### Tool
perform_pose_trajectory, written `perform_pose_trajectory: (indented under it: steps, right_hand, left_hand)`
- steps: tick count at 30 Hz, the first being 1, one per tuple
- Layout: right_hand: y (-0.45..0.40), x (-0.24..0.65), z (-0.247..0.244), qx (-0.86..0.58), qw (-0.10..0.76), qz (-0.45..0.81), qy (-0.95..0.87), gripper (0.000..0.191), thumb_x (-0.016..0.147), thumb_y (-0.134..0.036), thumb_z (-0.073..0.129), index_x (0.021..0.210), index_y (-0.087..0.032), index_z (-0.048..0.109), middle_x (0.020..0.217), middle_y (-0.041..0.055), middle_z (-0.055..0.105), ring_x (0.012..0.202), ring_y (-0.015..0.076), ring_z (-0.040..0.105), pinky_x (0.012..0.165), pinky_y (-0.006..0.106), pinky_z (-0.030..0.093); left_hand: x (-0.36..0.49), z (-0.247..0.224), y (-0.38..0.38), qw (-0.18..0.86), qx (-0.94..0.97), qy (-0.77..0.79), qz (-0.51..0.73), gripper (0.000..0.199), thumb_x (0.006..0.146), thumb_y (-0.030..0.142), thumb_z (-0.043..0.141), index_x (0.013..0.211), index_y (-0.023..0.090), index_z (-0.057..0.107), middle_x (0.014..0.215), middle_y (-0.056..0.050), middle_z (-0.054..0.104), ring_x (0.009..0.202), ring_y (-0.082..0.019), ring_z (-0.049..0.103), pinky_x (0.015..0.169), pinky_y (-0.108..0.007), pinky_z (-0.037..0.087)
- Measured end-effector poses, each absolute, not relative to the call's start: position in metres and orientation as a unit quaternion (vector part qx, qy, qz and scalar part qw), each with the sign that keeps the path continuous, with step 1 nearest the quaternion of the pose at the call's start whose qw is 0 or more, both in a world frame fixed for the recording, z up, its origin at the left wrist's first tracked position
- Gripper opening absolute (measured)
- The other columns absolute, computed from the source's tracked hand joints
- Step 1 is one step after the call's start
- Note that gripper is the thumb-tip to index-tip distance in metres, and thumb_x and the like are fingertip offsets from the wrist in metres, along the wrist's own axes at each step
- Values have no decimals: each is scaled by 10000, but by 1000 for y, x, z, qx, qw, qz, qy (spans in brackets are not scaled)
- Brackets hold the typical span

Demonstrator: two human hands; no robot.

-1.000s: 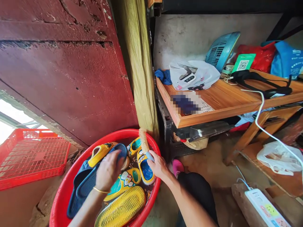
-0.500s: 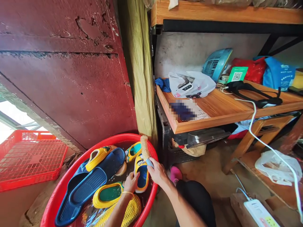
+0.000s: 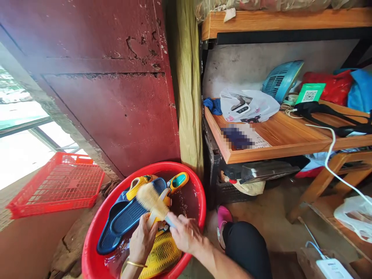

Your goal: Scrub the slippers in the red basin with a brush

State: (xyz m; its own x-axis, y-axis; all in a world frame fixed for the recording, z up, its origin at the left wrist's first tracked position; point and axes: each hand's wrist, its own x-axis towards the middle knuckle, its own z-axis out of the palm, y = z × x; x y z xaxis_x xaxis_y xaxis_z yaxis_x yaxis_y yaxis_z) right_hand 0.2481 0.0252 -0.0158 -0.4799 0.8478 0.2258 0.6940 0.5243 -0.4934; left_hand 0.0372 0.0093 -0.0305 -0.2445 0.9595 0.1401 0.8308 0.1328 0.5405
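Daylight from far L; opening [image 3: 20, 161] there blown out; hazy sheen on upper door [image 3: 122, 120]; dim under shelf [image 3: 286, 133]; glints on water [image 3: 116, 260]; brush [image 3: 152, 199] motion-blurred; wide-angle lean nr edges; pixelated patch [image 3: 236, 137] mid-R.

Head view: your left hand [image 3: 142, 239], a gold bangle at its wrist, grips a white-edged yellow slipper [image 3: 152, 220] above the red tub [image 3: 201, 197], while your right hand [image 3: 184, 233] holds the blue-handled brush [image 3: 151, 199] across it, bristles motion-blurred and exact contact not readable. In the tub, note dark-blue slippers [image 3: 129, 219] to the left, a yellow sole with zigzag tread [image 3: 164, 254] below your hands, and a teal-lined yellow slipper [image 3: 179, 180] near the far rim, in murky water. Left of the tub sits a red crate [image 3: 74, 183]; on the wooden tabletop [image 3: 286, 131] at right, a white plastic bag [image 3: 263, 104] and a blue fan [image 3: 279, 82].
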Motion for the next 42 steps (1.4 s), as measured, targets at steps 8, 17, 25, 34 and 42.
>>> perform_pose_trajectory:
  steps: [8,17,25,34,42]
  right_hand:
    - [42,253,-28,-563,151,86,-808,527,971,-235,452,1493,-288,410,1004,89,700,782,229,700,698,319,536]
    - [27,239,-38,-440,151,53,-883,590,921,-201,503,1487,-331,397,962,65,670,691,204,676,656,301,519]
    - [50,255,-36,-514,248,120,-812,523,995,-231,404,1516,-205,371,1001,102,699,811,213,679,713,290,526]
    - [44,255,-35,-536,267,87,-797,500,989,-240,403,1489,-230,426,937,78,690,735,195,669,665,276,507]
    - [34,244,-31,-404,238,20,-883,532,972,-260,460,1499,-310,403,923,44,656,695,178,635,619,262,479]
  left_hand:
    - [44,-53,-2,182,575,705,372,331,816,463,538,1068,247,535,931,-53,740,783,-253,721,711,-357,535]
    - [39,-74,-1,188,552,722,373,299,713,486,626,879,239,652,763,-72,732,714,-283,701,687,-367,509]
    - [39,-62,-2,265,390,708,525,532,768,595,606,1139,215,643,984,-59,745,963,-287,681,887,-405,529]
    - [42,-48,2,505,141,595,609,345,801,293,706,1143,244,697,1024,-21,769,830,-183,721,728,-268,578]
    - [42,-37,3,600,21,573,557,69,817,212,657,861,160,668,528,-4,657,356,-155,572,355,-224,445]
